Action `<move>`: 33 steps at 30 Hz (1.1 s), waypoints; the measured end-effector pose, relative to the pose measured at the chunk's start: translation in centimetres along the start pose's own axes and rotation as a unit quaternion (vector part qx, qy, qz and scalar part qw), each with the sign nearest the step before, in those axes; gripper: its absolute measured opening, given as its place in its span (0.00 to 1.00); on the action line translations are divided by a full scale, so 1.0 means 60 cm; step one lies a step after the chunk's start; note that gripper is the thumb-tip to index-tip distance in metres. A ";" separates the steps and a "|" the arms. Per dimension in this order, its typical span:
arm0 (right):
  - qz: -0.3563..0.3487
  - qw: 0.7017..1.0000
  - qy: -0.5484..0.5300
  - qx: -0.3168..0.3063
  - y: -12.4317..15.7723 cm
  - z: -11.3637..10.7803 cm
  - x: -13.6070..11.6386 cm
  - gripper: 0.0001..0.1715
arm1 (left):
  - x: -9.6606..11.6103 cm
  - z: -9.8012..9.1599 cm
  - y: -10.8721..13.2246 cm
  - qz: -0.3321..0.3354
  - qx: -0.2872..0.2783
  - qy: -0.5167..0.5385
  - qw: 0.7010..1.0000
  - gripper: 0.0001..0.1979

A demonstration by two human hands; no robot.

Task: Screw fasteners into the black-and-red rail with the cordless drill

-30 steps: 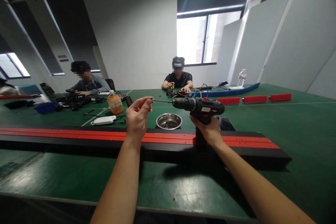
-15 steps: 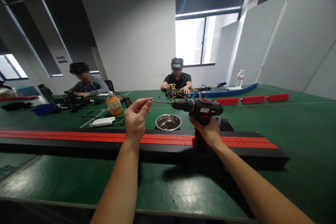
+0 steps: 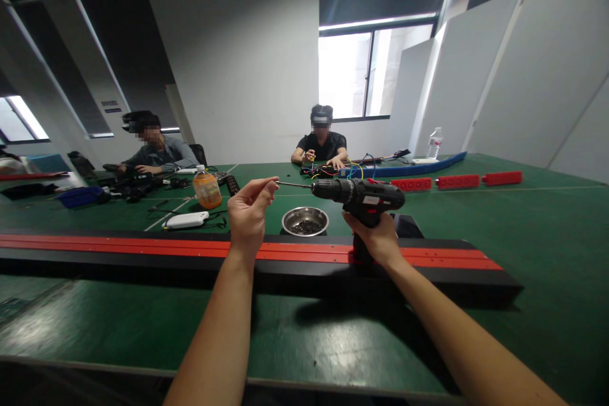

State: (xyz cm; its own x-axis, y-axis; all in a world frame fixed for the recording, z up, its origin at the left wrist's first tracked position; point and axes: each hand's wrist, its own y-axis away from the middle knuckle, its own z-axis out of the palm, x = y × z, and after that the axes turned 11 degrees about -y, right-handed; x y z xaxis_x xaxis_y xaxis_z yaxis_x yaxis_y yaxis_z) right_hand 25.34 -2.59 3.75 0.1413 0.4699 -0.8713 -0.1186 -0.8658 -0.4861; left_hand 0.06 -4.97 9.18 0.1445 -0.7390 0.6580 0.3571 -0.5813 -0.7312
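Observation:
My right hand (image 3: 379,240) is wrapped round the handle of a black cordless drill (image 3: 354,193), held level above the table. A long thin driver bit (image 3: 295,184) sticks out of its chuck to the left. At the tip of that bit, my left hand (image 3: 248,210) has thumb and forefinger pinched together; whatever small piece lies between them is hidden. Below the bit stands a round metal bowl (image 3: 286,226) with many small dark screws (image 3: 306,228) in it. A long black bar with a red top strip (image 3: 304,253) runs across the table under both hands.
Behind my left hand are an orange drink bottle (image 3: 207,188) and a white power bank (image 3: 186,221) with a cable. Red blocks (image 3: 458,181) and a blue curved strip (image 3: 409,171) lie farther right. Two people (image 3: 321,139) sit across the green table (image 3: 533,228).
My left hand has shifted very slightly to the right along with its pinch. The drill has hardly moved. The person at the left has turned their head a little.

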 end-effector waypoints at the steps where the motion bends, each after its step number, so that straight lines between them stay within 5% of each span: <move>1: 0.002 1.000 0.001 0.001 0.000 0.000 -0.001 0.26 | 0.002 0.000 0.000 -0.002 0.001 0.003 1.000 0.07; 6: 0.003 1.000 0.009 0.006 0.001 0.000 -0.004 0.26 | -0.001 -0.006 -0.010 -0.038 0.083 0.054 0.994 0.10; 9: 0.004 1.000 -0.004 0.001 0.001 0.000 -0.001 0.25 | -0.030 -0.004 -0.011 -0.065 0.102 -0.008 0.993 0.12; 12: 0.000 1.000 -0.014 -0.001 0.001 0.000 0.001 0.24 | -0.074 0.007 0.002 -0.106 -0.035 -0.144 0.983 0.11; 15: -0.002 1.000 -0.008 0.001 0.002 -0.002 -0.002 0.23 | -0.116 0.021 0.022 -0.136 -0.157 -0.261 0.943 0.07; 19: 0.004 1.000 -0.004 0.000 0.002 -0.005 -0.007 0.24 | -0.149 0.027 0.044 -0.133 -0.253 -0.401 0.870 0.10; 24: 0.003 1.000 -0.013 -0.002 0.005 -0.007 -0.007 0.23 | -0.148 0.031 0.058 -0.072 -0.372 -0.493 0.783 0.15; 28: 0.003 1.000 -0.020 -0.005 0.006 -0.018 -0.008 0.21 | -0.137 0.039 0.067 -0.039 -0.428 -0.577 0.695 0.27; 33: -0.007 0.998 0.025 -0.057 -0.002 -0.074 -0.018 0.22 | -0.132 0.041 0.073 -0.034 -0.440 -0.592 0.674 0.31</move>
State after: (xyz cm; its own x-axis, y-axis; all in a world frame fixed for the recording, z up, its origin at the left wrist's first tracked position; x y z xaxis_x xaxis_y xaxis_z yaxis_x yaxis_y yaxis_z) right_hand 29.54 -3.74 5.02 0.1915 0.4752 -0.8588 -0.0039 -0.8746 -0.4849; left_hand 2.75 -0.80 1.23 0.9769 -0.2137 -0.0037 -0.2111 -0.9620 -0.1732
